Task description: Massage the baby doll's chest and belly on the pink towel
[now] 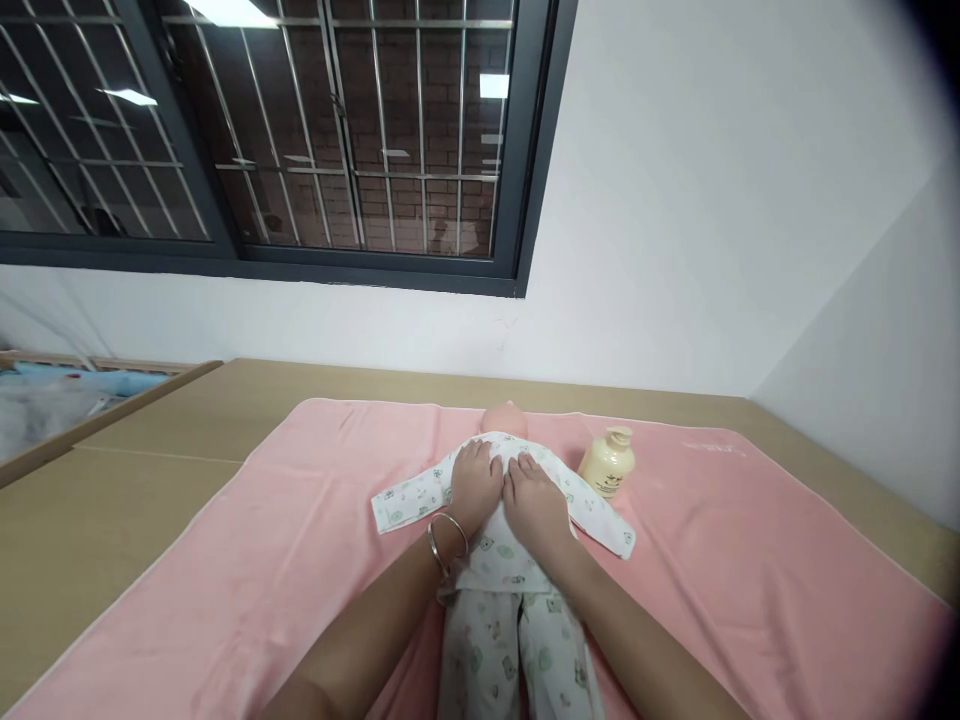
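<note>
What looks like a baby doll (pixel 504 418) lies on its back on a pink towel (pixel 300 520), its head mostly hidden beyond the collar. It wears a white printed long-sleeved top (pixel 502 555) and matching trousers (pixel 487 650). The sleeves spread out to both sides. My left hand (pixel 477 485), with bangles at the wrist, lies flat on the chest of the top. Close beside it, my right hand (pixel 536 500) rests flat on the other side of the chest. The fingers of both hands are stretched out, holding nothing.
A cream pump bottle (pixel 608 462) stands on the towel beyond the right-hand sleeve. Under the towel is a wooden surface (pixel 157 450), with a white wall behind. A dark-framed barred window (pixel 360 140) is above. Plastic-wrapped items (pixel 45 410) lie at the far left.
</note>
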`<state>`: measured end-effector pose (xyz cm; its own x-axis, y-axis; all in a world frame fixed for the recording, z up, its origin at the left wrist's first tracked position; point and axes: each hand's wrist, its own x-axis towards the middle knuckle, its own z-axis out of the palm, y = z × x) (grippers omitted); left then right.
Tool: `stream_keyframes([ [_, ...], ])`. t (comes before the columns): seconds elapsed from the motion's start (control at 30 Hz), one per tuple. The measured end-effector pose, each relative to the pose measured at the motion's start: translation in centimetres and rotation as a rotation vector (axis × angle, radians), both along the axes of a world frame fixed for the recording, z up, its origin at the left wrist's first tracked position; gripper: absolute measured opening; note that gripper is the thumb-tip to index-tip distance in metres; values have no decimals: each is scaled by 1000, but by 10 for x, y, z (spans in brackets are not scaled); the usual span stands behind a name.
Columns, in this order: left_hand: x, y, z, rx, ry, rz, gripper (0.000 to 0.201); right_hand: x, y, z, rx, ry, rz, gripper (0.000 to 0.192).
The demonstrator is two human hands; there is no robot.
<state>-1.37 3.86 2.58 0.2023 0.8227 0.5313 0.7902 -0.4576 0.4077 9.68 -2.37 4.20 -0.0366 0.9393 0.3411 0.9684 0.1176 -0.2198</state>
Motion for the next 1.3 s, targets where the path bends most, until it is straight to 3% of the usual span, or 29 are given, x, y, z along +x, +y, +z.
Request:
stream_keyframes([
  [0.23,7,-17,5,83,38,17,30,29,30,-6,-57,179,8,52],
  [0.4,10,-21,6,76,41,40,32,17,20,-6,-17,95,-60,50],
  [0.57,4,-9,-1,-18,17,-1,37,0,6,-6,29,-21,-76,50],
  [0.77,4,-4,-8,-30,-5,21,38,18,20,-10,-13,124,16,51],
  [0.97,8,-19,7,54,133,40,31,30,28,-14,-27,197,-8,52],
  [1.13,9,-26,15,44,184,73,27,20,20,-10,-6,112,-59,50],
  [1.23,5,-17,11,4,118,53,27,5,7,-8,6,7,-120,50],
  [1.3,-1,-6,8,-50,55,17,32,-7,-5,-8,20,-52,-84,50],
])
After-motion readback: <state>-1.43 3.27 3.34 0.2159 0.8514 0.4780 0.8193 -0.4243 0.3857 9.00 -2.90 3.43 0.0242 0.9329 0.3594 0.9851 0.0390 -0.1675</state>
